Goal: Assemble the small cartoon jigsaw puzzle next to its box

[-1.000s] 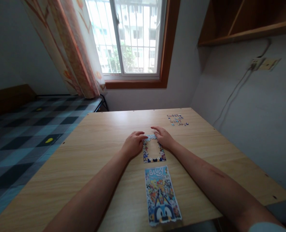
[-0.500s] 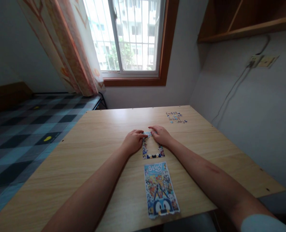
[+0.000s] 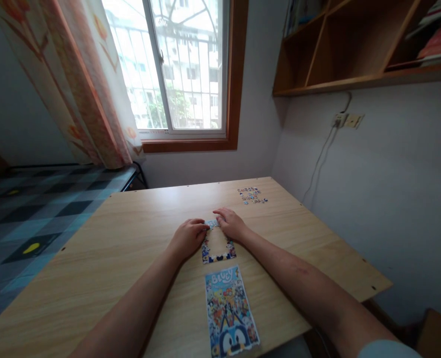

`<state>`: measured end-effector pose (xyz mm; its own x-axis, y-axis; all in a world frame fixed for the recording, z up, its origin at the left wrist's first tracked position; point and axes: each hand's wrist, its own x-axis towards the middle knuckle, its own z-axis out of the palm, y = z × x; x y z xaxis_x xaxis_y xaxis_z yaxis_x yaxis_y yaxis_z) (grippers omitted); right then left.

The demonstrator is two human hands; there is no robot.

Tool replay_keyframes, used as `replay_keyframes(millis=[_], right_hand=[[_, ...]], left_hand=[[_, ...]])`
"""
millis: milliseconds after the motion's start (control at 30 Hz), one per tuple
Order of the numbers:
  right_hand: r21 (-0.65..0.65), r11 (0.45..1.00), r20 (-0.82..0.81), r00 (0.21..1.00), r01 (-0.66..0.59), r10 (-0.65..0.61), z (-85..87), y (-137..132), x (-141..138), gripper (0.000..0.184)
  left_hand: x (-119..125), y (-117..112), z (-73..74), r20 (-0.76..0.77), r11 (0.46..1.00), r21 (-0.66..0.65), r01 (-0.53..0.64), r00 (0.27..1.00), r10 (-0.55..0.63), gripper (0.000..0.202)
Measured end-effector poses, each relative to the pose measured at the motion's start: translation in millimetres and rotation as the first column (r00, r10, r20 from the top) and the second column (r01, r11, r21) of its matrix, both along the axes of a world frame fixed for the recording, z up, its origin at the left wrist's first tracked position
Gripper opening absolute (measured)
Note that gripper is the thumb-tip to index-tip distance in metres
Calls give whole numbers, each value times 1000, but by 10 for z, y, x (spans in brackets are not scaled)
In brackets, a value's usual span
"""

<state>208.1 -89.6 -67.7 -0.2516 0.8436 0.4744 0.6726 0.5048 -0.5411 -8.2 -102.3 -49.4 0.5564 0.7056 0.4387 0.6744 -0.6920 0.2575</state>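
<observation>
A jigsaw puzzle [image 3: 220, 258] lies on the table as a joined rectangular border with a hollow middle. My left hand [image 3: 188, 238] rests at its upper left corner, fingertips on the edge pieces, fingers stretched and close together. At the upper right corner, my right hand [image 3: 232, 224] touches the border, its index finger extended and thumb apart. Both hands look open, though a small piece under the fingertips would be hidden. Nearer to me is a printed Bluey picture [image 3: 228, 303] with a torn lower edge.
Several loose puzzle pieces [image 3: 252, 195] are spread at the far right of the wooden table [image 3: 131, 248]. A checked bed [image 3: 56, 209] stands to the left. Wooden shelves [image 3: 354, 49] hang on the right wall above a socket with a cable [image 3: 319, 159].
The camera has turned right and upward, so the scene sits lower and further left. My left index finger has drawn back from over the puzzle's top strip; my right hand stays at its corner.
</observation>
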Motion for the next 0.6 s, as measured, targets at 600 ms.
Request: replay_keyframes(millis=[600], right_hand=[[31,820,310,775,571,-551,-52,112,1005,49]], left_hand=[[26,-66,122,3,997,-83,-8,1000,8,19]])
